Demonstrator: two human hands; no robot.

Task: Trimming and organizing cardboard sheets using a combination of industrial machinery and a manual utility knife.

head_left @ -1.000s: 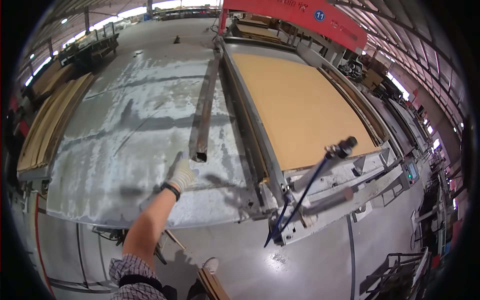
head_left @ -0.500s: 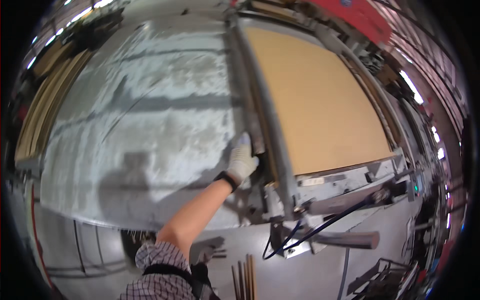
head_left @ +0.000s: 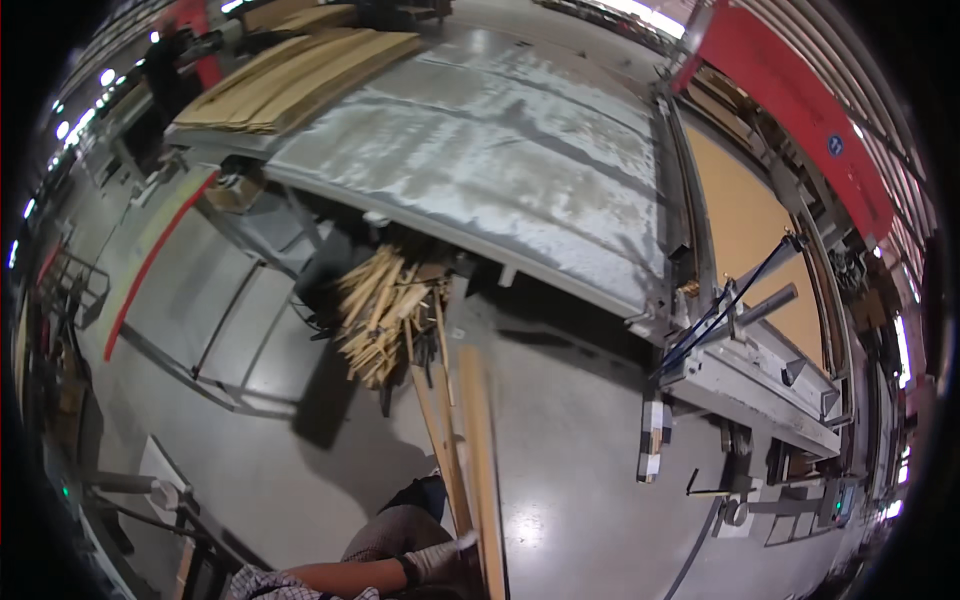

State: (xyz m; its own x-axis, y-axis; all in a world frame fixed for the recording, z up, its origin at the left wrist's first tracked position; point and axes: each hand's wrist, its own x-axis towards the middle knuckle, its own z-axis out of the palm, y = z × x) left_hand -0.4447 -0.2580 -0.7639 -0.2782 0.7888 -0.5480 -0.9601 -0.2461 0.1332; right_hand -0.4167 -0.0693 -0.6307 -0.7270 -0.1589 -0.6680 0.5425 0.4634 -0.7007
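Note:
At the lower edge my left hand (head_left: pixel 437 563), in a pale work glove with a black band at the wrist, is beside a few long, thin wooden strips (head_left: pixel 450 478). Its fingertips meet their lower part, and how the fingers are bent is hidden and blurred. A wider wooden strip (head_left: pixel 482 455) stands upright just right of the glove, its top end smeared by motion. My right hand is out of view. Beyond the strips, a heap of loose wood offcuts (head_left: pixel 375 310) sticks out under the table's near edge.
A large table (head_left: pixel 470 130) with a worn, whitish top stretches across the back, with stacked boards (head_left: pixel 300 75) at its far left. To the right, a machine frame (head_left: pixel 750 370) holds a tan sheet (head_left: pixel 750 210) below a red beam (head_left: pixel 790 100). A red-edged rail (head_left: pixel 160 265) is at left.
My left hand has left the table's right side and come down to the wooden strips. The view has swung left and back, bringing the offcut heap and more floor into sight.

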